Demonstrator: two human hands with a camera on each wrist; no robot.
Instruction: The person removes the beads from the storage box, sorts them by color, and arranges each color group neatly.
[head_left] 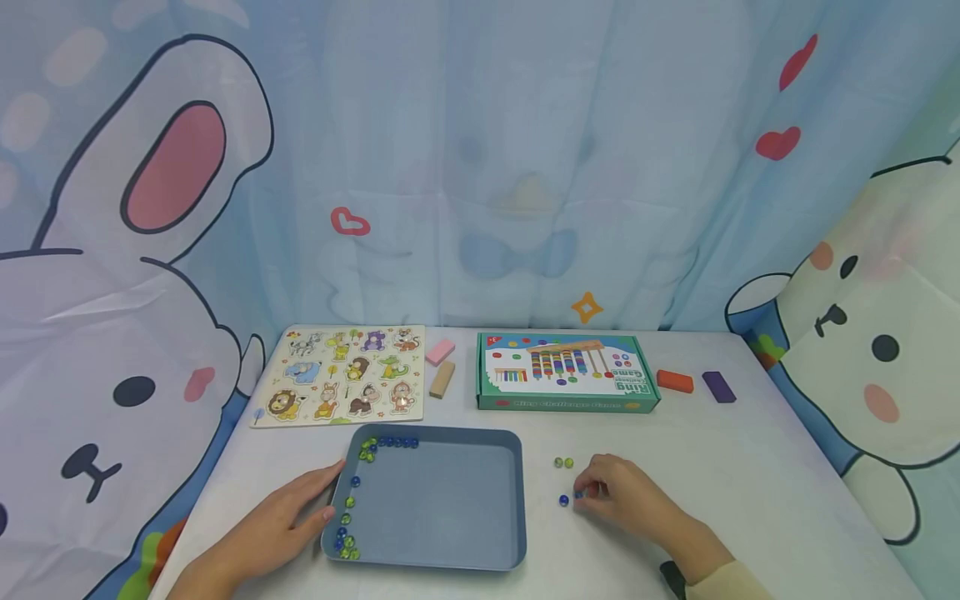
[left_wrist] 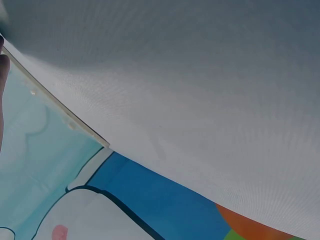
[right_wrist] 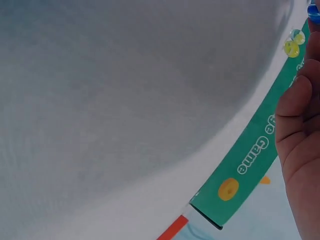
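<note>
While uncurled left hand touches tray, right hand pinches blue marble between fingertips.

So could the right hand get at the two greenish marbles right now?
Likely yes: nothing visible stands between the right hand and the greenish marbles, though it seems to pinch a blue marble.

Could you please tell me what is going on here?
A person's right hand pinches a blue marble to the right of the grey-blue tray, while their left hand rests at the tray's left edge. Another blue marble and two yellow-green marbles lie on the white table near the right hand. Inside the tray, more marbles in both colours sit along the left side and part of the far edge.
</note>
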